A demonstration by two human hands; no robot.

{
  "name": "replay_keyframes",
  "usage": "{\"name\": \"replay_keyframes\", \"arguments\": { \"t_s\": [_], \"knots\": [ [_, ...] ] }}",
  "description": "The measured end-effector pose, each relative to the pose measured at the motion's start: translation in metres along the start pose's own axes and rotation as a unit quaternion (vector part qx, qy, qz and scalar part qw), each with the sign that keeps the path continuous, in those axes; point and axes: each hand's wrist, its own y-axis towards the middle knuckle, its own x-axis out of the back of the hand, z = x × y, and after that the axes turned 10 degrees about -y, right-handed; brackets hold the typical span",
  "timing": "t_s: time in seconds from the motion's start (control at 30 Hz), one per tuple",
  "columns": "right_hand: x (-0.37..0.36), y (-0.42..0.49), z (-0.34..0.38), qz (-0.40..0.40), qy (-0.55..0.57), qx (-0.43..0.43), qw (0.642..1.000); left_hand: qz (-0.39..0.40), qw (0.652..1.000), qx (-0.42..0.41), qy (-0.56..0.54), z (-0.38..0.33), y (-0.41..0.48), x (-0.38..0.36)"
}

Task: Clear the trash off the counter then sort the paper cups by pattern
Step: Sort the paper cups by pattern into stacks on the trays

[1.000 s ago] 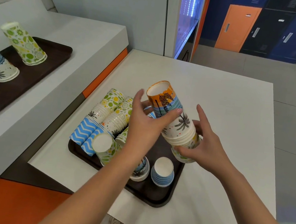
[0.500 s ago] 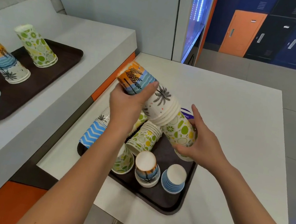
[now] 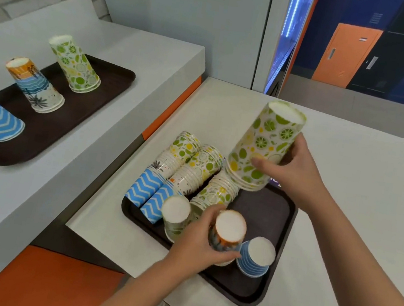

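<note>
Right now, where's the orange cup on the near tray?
Head view, front of the near tray: the left hand grips the orange cup, a lime cup on its left, a blue striped cup on its right.

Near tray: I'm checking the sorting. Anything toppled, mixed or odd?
Yes. At the left end of the near tray, several stacks lie on their sides with patterns mixed: citrus cups nested with palm-print and blue chevron ones. The right hand holds a citrus stack tilted above it; the left hand grips an orange-topped stack.
</note>
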Motion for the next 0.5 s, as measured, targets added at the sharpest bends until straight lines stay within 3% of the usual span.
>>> {"name": "replay_keyframes", "arguments": {
  "t_s": [0.17, 0.23, 0.33, 0.43, 0.5],
  "knots": [
    [-0.042, 0.004, 0.018, 0.096, -0.085, 0.041, 0.991, 0.0, 0.999, -0.036, 0.021, 0.019, -0.003, 0.006],
    [-0.059, 0.006, 0.019, 0.135, -0.109, 0.044, 0.984, -0.034, 0.997, -0.067, 0.0, 0.015, -0.013, 0.018],
    [-0.077, 0.014, 0.014, 0.222, -0.106, 0.033, 0.969, -0.198, 0.968, -0.141, -0.061, 0.019, -0.031, 0.047],
    [-0.095, 0.021, 0.005, 0.316, -0.146, 0.052, 0.936, -0.351, 0.921, -0.104, -0.131, 0.025, -0.036, 0.081],
    [-0.106, 0.023, 0.001, 0.37, -0.198, 0.074, 0.905, -0.41, 0.896, -0.068, -0.155, 0.025, -0.031, 0.101]
  ]
}}
